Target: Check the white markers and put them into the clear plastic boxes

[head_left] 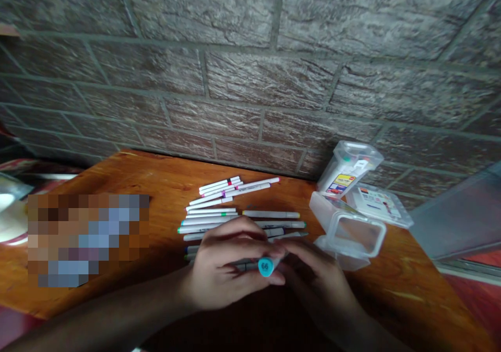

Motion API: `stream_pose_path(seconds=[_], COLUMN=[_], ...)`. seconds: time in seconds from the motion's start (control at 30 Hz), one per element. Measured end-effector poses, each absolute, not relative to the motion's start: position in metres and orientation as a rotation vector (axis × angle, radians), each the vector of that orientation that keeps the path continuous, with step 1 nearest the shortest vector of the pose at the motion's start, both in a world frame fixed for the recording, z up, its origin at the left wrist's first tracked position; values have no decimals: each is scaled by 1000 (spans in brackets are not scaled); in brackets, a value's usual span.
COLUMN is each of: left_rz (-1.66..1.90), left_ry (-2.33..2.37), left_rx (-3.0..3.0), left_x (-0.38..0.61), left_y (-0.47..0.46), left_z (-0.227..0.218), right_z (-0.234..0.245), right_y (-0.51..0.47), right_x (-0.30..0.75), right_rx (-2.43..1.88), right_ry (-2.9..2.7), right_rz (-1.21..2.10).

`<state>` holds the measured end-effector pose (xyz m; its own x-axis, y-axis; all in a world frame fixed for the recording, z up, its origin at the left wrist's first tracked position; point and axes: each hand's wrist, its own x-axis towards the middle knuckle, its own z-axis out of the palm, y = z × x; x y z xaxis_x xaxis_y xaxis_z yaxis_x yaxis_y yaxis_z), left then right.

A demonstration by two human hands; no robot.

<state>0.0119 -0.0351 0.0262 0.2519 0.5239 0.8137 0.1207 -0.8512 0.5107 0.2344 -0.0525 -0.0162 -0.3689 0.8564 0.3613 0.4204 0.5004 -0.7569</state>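
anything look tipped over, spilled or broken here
The clear open container on the right seems to lie on its side, mouth facing the camera, while the labelled container behind it stands upright. No spill or damage shows, though pixelation hides part of the table at left.

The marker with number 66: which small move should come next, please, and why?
Perhaps the left hand should lower this marker onto the table beside the other markers: it holds the turquoise end, the right hand is close by, and the others lie grouped just beyond.
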Motion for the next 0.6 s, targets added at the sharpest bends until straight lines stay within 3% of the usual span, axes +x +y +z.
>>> stream_pose_path(seconds=[0.6], left_rz=[1448], left_ry=[470], left_rx=[2250], left_x=[14], left_y=[-37], left_z=[28], right_z=[-23], right_y=[-51], right_x=[236], right_rx=[-991], right_ry=[-1962], right_rz=[809])
